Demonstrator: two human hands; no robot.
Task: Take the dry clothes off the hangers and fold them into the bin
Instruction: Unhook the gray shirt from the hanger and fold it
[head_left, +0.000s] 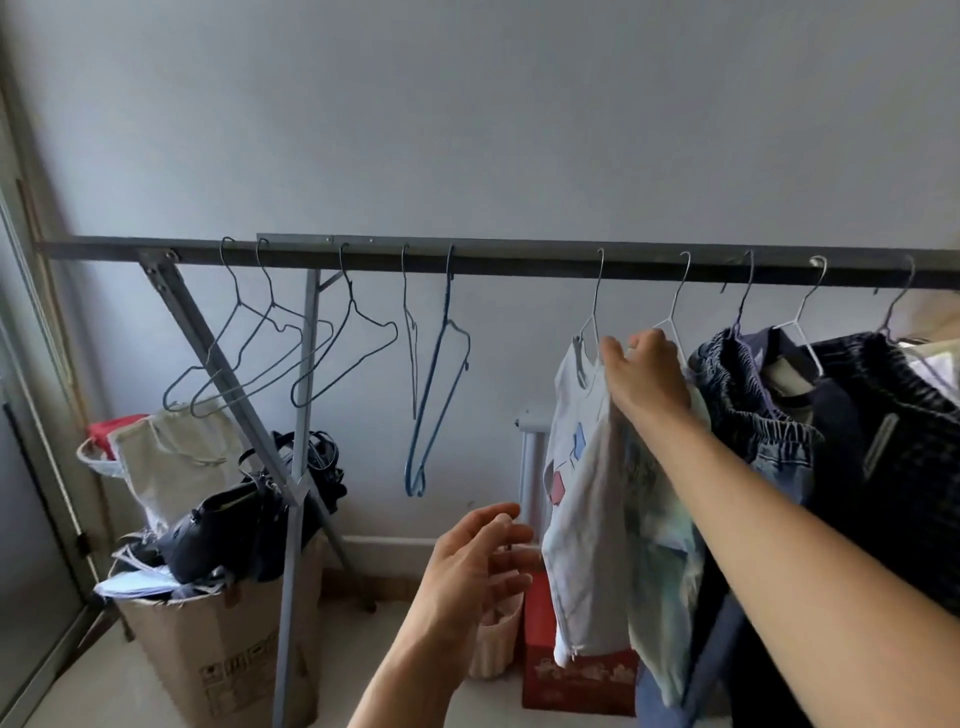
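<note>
While the white printed garment hangs from its wire hanger on the rail, at about four o'clock of the view, its shoulder is gripped from above by the right hand, whose fingers are curled into the cloth just below the hook. The left hand is held wide and relaxed at eight o'clock of the garment, near its side edge but apart from it, and nothing is held in it. Five bare hangers are seen along the rail toward nine o'clock, so a good part of the work is judged done. At three o'clock several dark clothes are left on hangers to be taken down. No folded pile can be made out, and which container is the bin cannot be told; a full cardboard box is stood on the floor at seven o'clock.
</note>
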